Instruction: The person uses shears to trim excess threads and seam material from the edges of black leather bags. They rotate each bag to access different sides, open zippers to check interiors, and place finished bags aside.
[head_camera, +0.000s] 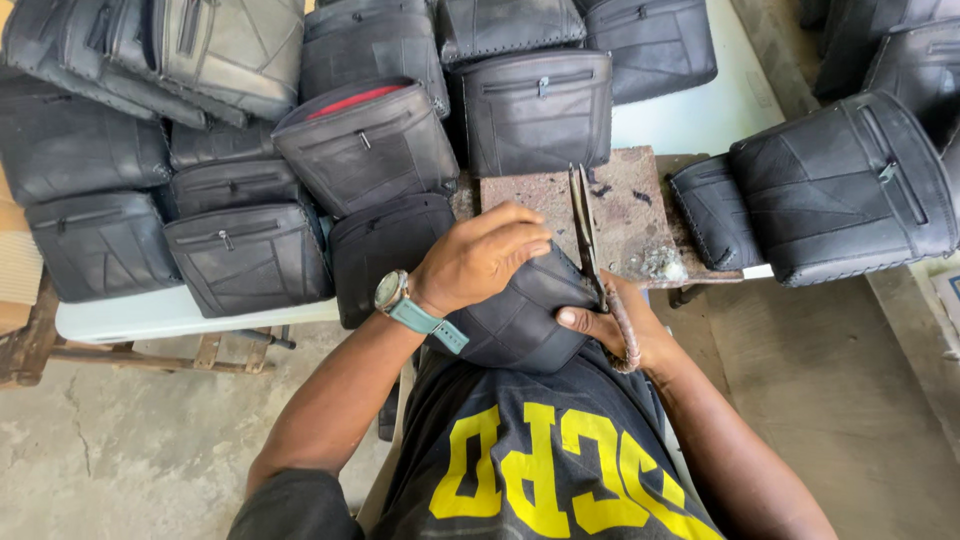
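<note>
- Head view: we see the left hand (480, 255) pressed flat on a black pouch (520, 320), fingers curled over its far edge, holding it against the lap at the near edge of the bench (640, 215).
- Right hand (610, 325) grips the pouch's right side, thumb on top; fingers closed round scissors (585, 235), blades pointing far across the bench. How tightly, we cannot tell.
- A braided cord (628, 335) loops round the right hand.
- Watch (392, 292) with teal strap on the left wrist.
- Finished-looking black bags (250, 255) piled far left on the white table (160, 312); more bags (845, 190) far right.
- Scraps and a glue-like blob (660, 262) on the bench.
- Our judgement: many bags done; this pouch is mid-trim or mid-stitch, closure not visible, so the remainder is unclear.
</note>
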